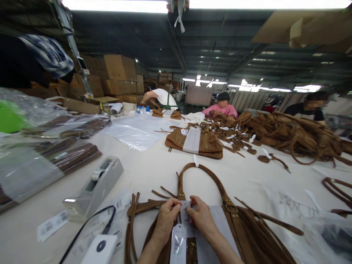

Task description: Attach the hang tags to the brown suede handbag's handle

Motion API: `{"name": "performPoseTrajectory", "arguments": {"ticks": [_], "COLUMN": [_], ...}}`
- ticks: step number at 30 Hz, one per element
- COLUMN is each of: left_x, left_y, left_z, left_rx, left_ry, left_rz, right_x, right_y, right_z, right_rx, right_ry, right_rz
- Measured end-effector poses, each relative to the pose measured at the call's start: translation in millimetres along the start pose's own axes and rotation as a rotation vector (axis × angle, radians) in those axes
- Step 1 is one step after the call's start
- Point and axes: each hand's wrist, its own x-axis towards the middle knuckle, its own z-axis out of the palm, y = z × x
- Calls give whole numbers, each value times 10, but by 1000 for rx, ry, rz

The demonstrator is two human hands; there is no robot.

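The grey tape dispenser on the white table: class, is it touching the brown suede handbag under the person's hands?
Apart. The head view shows bare white tabletop between the grey tape dispenser and the brown suede handbag, where both hands rest.

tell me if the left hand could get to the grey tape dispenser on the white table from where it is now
Probably yes. The left hand rests on the brown suede handbag, pinching a white paper tag with the right hand. The grey tape dispenser sits to its left, with only bare white table and thin bag straps between.
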Motion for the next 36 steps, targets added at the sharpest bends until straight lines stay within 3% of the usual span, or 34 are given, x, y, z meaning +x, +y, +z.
{"name": "performPoseTrajectory", "arguments": {"ticks": [6,11,14,17,20,22,25,27,28,32,34,36], "left_x": [-53,-228,-347,-464,-603,-714,-904,-1048,-1126,-1435,-1560,-1660], "left_y": [95,227,221,180,150,135,111,91,76,-62,-163,-233], "left_z": [8,-160,-266,-297,-290,-304,-393,-494,-551,-747,-813,-863], "left_rx": [-126,-233,-6,326,673,870,994,987,977,973,1012,1052], "left_ry": [-12,-14,90,189,228,214,156,112,93,71,100,127], "left_rz": [-1,61,80,159,255,246,167,87,40,-93,-98,-60], "right_x": [53,-84,-356,-616,-770,-839,-950,-1056,-1125,-1484,-1680,-1850], "right_y": [-103,-407,-402,-263,-194,-249,-377,-374,-321,181,471,675], "right_z": [-27,-254,-220,-4,142,51,-464,-1005,-1300,-2313,-2572,-2659], "right_rx": [-8,70,68,10,-78,-123,-245,-479,-591,-794,-740,-628], "right_ry": [35,-13,-106,-155,-143,-118,-63,-10,18,102,76,34], "right_rz": [-18,125,230,248,167,76,-123,-306,-324,-78,112,211]}}
